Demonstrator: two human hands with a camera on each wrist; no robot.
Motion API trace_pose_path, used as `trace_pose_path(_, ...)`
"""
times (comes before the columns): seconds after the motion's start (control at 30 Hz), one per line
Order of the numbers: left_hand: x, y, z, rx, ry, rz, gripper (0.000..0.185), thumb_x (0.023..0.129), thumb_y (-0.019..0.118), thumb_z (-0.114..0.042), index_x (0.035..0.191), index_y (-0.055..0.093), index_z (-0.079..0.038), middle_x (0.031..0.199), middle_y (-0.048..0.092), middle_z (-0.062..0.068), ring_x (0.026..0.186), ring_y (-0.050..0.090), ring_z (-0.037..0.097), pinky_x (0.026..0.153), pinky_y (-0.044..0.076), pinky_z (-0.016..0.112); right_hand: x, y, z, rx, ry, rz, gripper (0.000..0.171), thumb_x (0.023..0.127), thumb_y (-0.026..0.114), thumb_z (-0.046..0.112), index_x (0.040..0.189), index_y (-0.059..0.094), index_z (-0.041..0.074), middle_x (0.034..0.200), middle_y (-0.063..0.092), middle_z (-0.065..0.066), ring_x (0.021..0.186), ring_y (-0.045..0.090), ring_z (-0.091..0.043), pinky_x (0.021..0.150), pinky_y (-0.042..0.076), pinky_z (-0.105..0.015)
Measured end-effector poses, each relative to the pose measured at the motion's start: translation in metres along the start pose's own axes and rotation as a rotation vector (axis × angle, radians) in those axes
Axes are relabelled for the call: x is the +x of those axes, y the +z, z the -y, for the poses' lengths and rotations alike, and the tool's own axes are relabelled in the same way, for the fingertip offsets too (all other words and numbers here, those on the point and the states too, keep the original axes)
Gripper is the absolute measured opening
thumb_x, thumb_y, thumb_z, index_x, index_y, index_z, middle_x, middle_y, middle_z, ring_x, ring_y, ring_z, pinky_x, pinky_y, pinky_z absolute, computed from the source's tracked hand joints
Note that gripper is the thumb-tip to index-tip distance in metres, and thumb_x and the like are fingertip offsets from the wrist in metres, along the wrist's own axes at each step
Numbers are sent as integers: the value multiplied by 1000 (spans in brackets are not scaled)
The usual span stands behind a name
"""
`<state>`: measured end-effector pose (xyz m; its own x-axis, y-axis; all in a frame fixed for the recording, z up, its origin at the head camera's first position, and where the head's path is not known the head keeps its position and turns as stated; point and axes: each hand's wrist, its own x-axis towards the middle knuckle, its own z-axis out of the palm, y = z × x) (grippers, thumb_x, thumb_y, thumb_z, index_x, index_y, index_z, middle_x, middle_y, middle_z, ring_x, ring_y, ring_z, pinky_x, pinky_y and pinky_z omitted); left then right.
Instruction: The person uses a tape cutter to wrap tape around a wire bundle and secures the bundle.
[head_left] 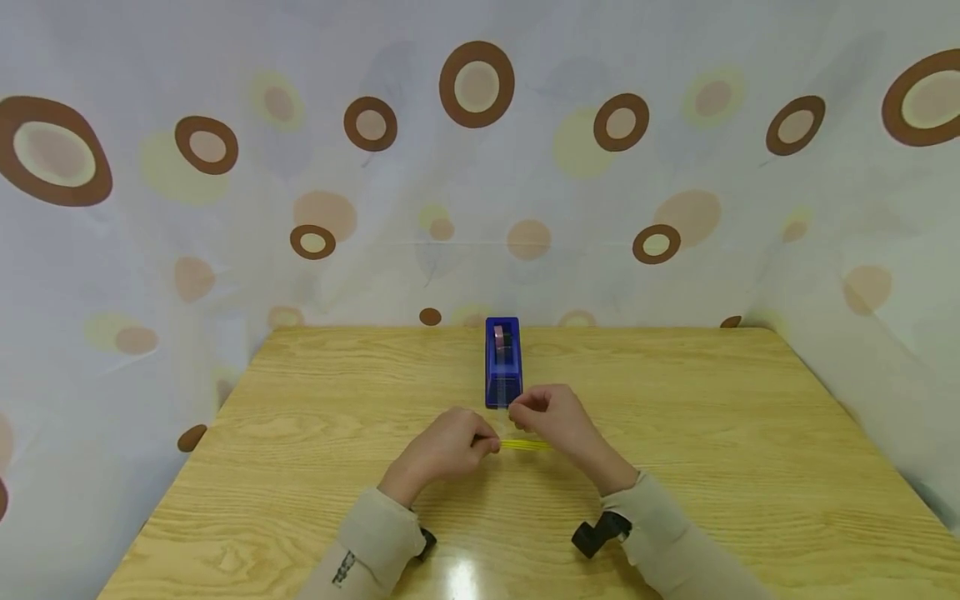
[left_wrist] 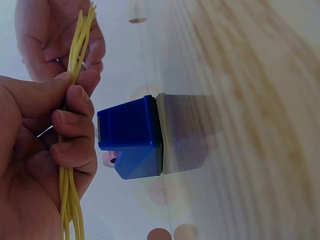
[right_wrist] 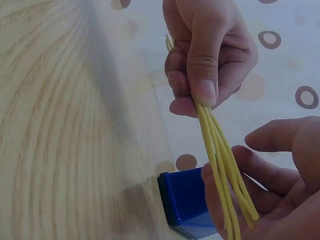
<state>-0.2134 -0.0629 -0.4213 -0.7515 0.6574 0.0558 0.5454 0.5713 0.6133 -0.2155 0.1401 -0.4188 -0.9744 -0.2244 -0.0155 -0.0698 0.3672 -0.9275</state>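
My left hand [head_left: 453, 446] pinches a bundle of thin yellow cords [head_left: 525, 445] between thumb and curled fingers, a little above the table. Cut ends of the cords fan out past the thumb in the right wrist view, over the palm side of my right hand [right_wrist: 280, 185]. That hand has its fingers bent loosely, with a small gap between thumb and index fingertip and nothing visible in it. Just beyond both hands stands a blue tape dispenser [head_left: 504, 387], its toothed front edge facing me. In the head view the right fingertips overlap its front corner.
A roll of tape [head_left: 499, 340] sits inside the dispenser. The wooden table [head_left: 337, 383] reaches back to a white sheet [head_left: 525, 183] printed with brown rings and pale dots, which also hangs along both sides. Dark straps with small cameras [head_left: 596, 535] circle the wrists.
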Motion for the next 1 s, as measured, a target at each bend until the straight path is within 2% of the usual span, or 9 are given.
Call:
trace_pose_path(0.17, 1, 0, 0, 7, -3, 5, 17, 97, 63, -9, 92, 79, -5, 84, 72, 0, 56, 47, 3, 56, 41, 20, 0, 1, -3, 30, 66, 47, 17, 96, 63, 10, 94, 70, -6, 87, 69, -11, 81, 66, -21, 77, 57, -34)
trace_pose_path(0.27, 1, 0, 0, -10, -12, 11, 18, 98, 63, -9, 91, 79, -5, 81, 71, 0, 55, 46, 4, 54, 40, 20, 0, 1, -5, 19, 76, 91, 19, 97, 62, 12, 94, 71, -5, 87, 69, -8, 84, 66, -19, 79, 56, -33)
trace_pose_path(0.43, 0, 1, 1, -20, -13, 13, 20, 98, 62, -9, 86, 77, -7, 68, 62, -4, 50, 40, 5, 51, 34, 20, 0, 2, -11, -11, 54, 221, 22, 99, 60, 13, 87, 72, -2, 82, 68, -6, 75, 63, -15, 70, 53, -30)
trace_pose_path(0.6, 0, 3, 2, -27, -8, 9, 21, 98, 62, -8, 83, 77, -7, 63, 57, -7, 48, 38, 4, 49, 33, 19, -2, -1, -12, 45, 56, 329, 27, 100, 56, 13, 87, 70, -6, 73, 69, -14, 62, 65, -17, 60, 56, -32)
trace_pose_path(0.8, 0, 3, 2, -34, -11, 6, 20, 98, 61, -7, 85, 77, -7, 65, 59, -6, 49, 39, 5, 49, 34, 20, -4, -8, -8, 50, 62, 420, 30, 100, 60, 18, 92, 72, -8, 73, 69, -15, 62, 63, -17, 60, 55, -33)
trace_pose_path(1.0, 0, 3, 3, -35, -22, 2, 21, 98, 62, -8, 82, 76, -8, 61, 53, -9, 48, 38, 4, 49, 33, 20, -3, -8, -11, 83, 46, 450, 29, 99, 61, 16, 90, 70, -11, 71, 66, -16, 60, 58, -15, 57, 49, -30)
